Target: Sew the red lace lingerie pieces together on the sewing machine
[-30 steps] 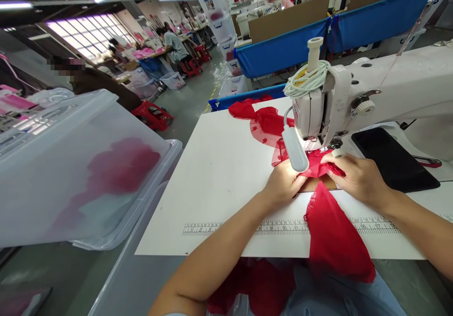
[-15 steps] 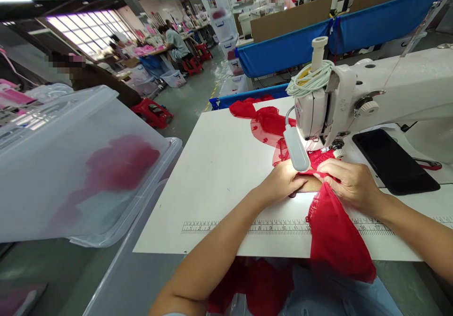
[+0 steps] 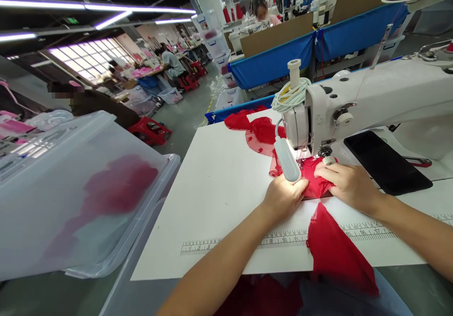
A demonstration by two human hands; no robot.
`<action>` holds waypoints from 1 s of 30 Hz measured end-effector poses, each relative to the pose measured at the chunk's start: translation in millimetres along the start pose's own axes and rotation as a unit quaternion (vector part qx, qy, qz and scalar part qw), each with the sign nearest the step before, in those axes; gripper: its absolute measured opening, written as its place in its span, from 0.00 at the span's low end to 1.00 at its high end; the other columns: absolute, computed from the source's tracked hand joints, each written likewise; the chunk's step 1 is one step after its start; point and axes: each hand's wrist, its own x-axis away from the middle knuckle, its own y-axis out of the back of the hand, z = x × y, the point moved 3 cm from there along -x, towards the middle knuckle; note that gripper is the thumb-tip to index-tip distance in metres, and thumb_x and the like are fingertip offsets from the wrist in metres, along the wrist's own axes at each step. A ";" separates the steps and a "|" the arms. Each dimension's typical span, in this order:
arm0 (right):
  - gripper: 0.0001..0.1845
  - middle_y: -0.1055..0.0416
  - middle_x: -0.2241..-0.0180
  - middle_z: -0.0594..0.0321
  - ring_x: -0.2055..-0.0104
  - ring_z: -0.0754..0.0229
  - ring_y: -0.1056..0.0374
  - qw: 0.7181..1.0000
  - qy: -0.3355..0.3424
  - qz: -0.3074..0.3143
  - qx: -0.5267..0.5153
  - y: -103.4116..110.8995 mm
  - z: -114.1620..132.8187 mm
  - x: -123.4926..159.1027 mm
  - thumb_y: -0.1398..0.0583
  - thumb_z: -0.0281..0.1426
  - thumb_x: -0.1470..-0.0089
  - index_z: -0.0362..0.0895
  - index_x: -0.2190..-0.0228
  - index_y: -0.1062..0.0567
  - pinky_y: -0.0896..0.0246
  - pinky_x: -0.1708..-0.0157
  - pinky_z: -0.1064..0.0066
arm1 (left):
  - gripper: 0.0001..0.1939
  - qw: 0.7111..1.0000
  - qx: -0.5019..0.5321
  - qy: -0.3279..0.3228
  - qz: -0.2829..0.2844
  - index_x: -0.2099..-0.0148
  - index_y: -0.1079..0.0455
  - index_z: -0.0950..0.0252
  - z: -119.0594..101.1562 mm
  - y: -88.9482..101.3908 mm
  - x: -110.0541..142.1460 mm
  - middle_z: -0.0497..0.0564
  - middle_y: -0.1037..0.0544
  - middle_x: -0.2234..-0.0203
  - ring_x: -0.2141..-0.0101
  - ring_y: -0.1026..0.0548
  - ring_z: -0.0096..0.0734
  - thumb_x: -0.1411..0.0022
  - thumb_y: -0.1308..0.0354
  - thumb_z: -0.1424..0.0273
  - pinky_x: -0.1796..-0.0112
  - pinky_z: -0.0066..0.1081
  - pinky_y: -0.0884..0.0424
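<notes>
Red lace fabric [image 3: 316, 177] lies under the needle area of a white sewing machine [image 3: 385, 87]. My left hand [image 3: 285, 194] is closed on the fabric's left side, thumb on top, beside the small lamp [image 3: 287, 160] that partly covers it. On the right, my right hand [image 3: 348, 186] grips the fabric with bent fingers, just below the machine head. Between the hands the cloth narrows to a point, and a red triangular panel [image 3: 336, 250] hangs from there over the table's front edge. More sheer red fabric [image 3: 264, 132] lies bunched behind the lamp.
A black phone [image 3: 387, 162] lies right of my right hand, near small scissors [image 3: 417, 162]. The white table [image 3: 212, 203] carries a printed ruler along its front. A translucent bin [image 3: 78, 198] stands at left. Other people sit at tables farther back.
The fabric between my hands now lies spread flatter, with more red showing beneath the machine head. My hands sit slightly farther apart. The camera view has tilted upward a little.
</notes>
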 end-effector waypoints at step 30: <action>0.14 0.33 0.75 0.63 0.74 0.60 0.42 0.998 0.015 -0.052 -0.019 5.6 1.9 -0.6 0.49 0.14 0.56 0.46 0.78 0.37 0.52 0.75 0.69 | 0.41 0.995 -0.071 -0.042 0.056 0.39 0.30 0.70 -20.7 21.7 14.4 0.69 0.26 0.46 0.59 0.25 0.47 0.31 0.66 0.44 0.61 0.42 0.25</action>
